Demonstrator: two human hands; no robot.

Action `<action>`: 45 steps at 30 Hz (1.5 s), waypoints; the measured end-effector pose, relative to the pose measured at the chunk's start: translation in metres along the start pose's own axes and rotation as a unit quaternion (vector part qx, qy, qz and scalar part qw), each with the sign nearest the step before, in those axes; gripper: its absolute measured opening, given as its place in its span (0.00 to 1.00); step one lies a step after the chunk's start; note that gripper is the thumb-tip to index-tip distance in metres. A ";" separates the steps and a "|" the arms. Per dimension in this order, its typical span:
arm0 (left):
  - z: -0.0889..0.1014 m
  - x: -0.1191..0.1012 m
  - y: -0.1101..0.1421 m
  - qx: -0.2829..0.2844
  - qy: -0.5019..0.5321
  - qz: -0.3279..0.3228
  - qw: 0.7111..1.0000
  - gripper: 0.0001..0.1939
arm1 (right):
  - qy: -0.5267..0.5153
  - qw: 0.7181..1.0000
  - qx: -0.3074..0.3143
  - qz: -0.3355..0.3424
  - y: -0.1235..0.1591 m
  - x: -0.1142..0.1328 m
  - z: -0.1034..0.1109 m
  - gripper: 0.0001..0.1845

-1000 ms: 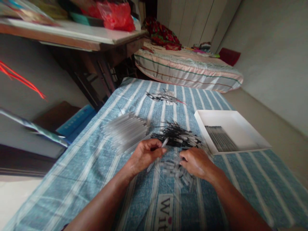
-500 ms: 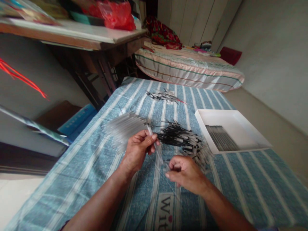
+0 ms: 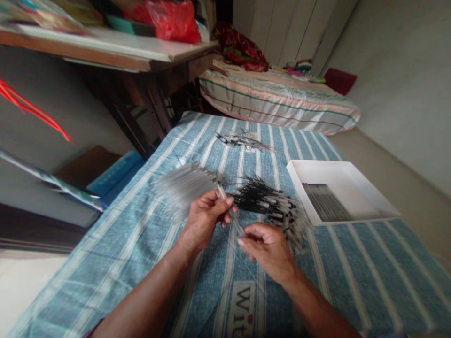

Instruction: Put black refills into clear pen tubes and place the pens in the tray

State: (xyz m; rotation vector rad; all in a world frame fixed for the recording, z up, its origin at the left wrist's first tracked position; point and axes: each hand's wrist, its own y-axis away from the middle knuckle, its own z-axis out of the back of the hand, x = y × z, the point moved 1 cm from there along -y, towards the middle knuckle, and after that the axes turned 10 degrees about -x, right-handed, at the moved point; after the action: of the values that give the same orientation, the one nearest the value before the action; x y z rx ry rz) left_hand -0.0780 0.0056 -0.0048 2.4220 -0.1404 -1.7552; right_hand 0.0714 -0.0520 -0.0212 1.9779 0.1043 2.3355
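Observation:
A slim, translucent pen with a dark upper end slants between my two hands over the striped cloth. Its middle is pinched by the thumb and fingers of my left hand. At the lower end of the pen, the fingertips of my right hand are closed; any small part between them is hidden. Left of the hands lies a wide row of clear pen barrels, blurred. Just beyond my right hand is a heap of black and clear pen parts.
A white open box on the right holds a row of dark-filled pens. Farther back lies a small pile of thin pen parts. Behind stand a wooden table with a red bag and a bed.
My right hand has moved slightly left and closed at the pen's lower end; it was a little apart before. My left hand keeps its pinch on the pen.

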 end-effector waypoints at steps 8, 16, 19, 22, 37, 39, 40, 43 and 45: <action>-0.002 0.004 0.000 -0.002 -0.013 0.012 1.000 0.08 | 0.008 1.000 -0.020 0.007 0.003 -0.005 -0.005 0.08; -0.003 0.004 0.000 -0.024 0.005 0.019 1.000 0.08 | -0.039 0.998 -0.047 -0.024 0.001 0.002 -0.012 0.08; -0.002 0.004 -0.002 -0.027 -0.005 0.027 0.999 0.08 | -0.060 0.996 -0.052 -0.031 0.000 0.004 -0.016 0.08; -0.002 0.005 -0.004 -0.031 -0.015 0.025 0.999 0.08 | -0.072 0.995 -0.053 -0.043 -0.002 0.002 -0.020 0.08; -0.005 0.006 0.000 0.041 -0.050 0.005 0.998 0.09 | 0.210 0.966 -0.015 0.151 -0.025 0.034 0.014 0.09; -0.005 0.005 0.000 0.037 -0.063 0.013 0.997 0.13 | 0.238 0.959 -0.035 0.150 -0.033 0.035 0.037 0.10; -0.005 0.005 0.000 0.033 -0.075 0.020 0.996 0.15 | 0.253 0.954 -0.067 0.144 -0.039 0.034 0.054 0.10; -0.007 0.004 0.000 0.022 -0.131 0.036 0.990 0.15 | 0.356 0.916 -0.160 0.099 -0.062 0.025 0.117 0.11; -0.008 0.005 0.000 0.019 -0.160 0.042 0.986 0.13 | 0.460 0.864 -0.201 0.023 -0.077 0.016 0.160 0.09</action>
State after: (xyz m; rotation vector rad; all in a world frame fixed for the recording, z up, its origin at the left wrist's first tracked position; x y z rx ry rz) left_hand -0.0685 0.0051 -0.0069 2.1051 -0.3091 -2.1039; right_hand 0.2277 0.0259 0.0128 0.5809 -0.3500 2.7991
